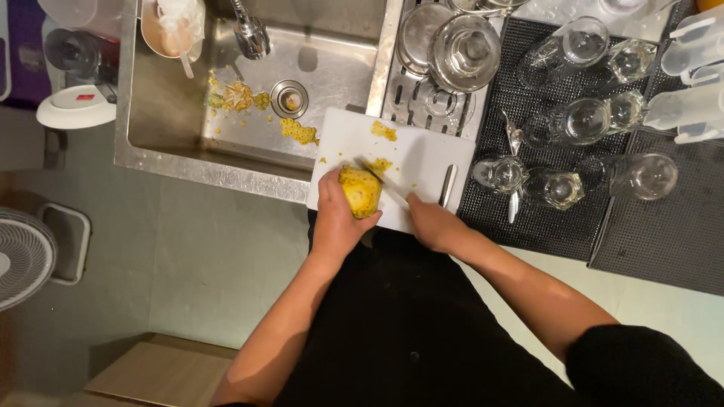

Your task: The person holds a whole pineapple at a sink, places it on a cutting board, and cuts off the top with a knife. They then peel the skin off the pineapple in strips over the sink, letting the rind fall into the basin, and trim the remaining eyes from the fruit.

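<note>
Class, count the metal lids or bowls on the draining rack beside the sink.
2: a flatter lid at the rack's left, a larger knobbed lid overlapping it on the right. More may be cut off at the top edge.

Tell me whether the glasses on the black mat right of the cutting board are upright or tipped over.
Tipped over. The glasses lie on their sides on the black mat, mouths and bases pointing sideways.

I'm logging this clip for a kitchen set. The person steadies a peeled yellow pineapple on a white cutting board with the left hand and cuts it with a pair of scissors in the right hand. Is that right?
Not quite: the right hand holds a knife, not scissors. The head view shows its blade against the peeled yellow pineapple, which the left hand steadies on the white cutting board.
</note>
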